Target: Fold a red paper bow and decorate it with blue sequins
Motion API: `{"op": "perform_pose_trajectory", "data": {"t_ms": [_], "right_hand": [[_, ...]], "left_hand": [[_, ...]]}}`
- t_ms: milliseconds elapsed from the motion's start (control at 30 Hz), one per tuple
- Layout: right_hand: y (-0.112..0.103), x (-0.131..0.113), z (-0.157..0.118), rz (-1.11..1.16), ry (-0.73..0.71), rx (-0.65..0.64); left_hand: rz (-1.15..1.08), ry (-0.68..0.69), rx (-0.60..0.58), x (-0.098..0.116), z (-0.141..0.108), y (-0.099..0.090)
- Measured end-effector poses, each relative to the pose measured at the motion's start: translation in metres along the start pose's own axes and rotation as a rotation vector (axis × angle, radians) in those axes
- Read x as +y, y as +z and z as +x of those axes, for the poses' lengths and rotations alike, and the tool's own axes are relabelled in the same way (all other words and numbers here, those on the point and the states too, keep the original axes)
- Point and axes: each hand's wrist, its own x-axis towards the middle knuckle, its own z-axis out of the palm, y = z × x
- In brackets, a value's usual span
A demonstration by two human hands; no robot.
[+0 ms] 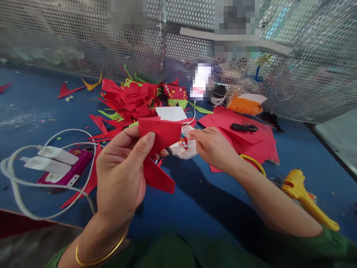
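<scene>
Pinches red paper (164, 134) between the thumb and fingers of the left hand (121, 169), raised over the blue table (32, 98). Holds the right hand (214, 147) just beside it, in front of a white bag (189, 152), with thumb and fingertips close together; cannot tell whether gripping anything. Has red scraps (131, 96) behind the left hand and red sheets (267, 141) beyond the right.

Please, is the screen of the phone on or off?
On. The phone shows a bright white screen, with a pinkish patch near its lower edge.
</scene>
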Motion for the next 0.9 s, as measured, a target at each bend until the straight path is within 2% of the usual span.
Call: {"op": "perform_pose_trajectory", "data": {"t_ms": [167, 333, 467, 633, 700, 767, 833, 900], "right_hand": [[0.001, 0.009, -0.018, -0.109, -0.213, -0.020], [0.012, 0.010, -0.027, -0.365, -0.270, -0.038], [0.008, -0.016, -0.042, -0.452, -0.238, -0.053], [-0.004, -0.055, -0.070, -0.445, -0.131, -0.020], [-0.016, -0.059, -0.089, -0.412, -0.069, 0.056], [-0.032, -0.051, -0.117, -0.410, 0.059, 0.148], [-0.049, -0.032, -0.152, -0.537, 0.292, 0.245], [-0.061, -0.009, -0.188, -0.731, 0.581, 0.261]], "left_hand": [[0.000, 0.019, -0.024, -0.005, 0.002, 0.000], [0.010, 0.066, -0.080, -0.015, 0.007, -0.001], [0.105, 0.086, -0.148, -0.020, 0.009, 0.000], [0.391, 0.181, -0.228, -0.022, 0.008, 0.004], [0.476, 0.213, -0.280, -0.021, 0.007, 0.007], [0.531, 0.217, -0.325, -0.019, 0.006, 0.009], [0.561, 0.215, -0.351, -0.017, 0.006, 0.011], [0.571, 0.210, -0.371, -0.015, 0.007, 0.013]]}}
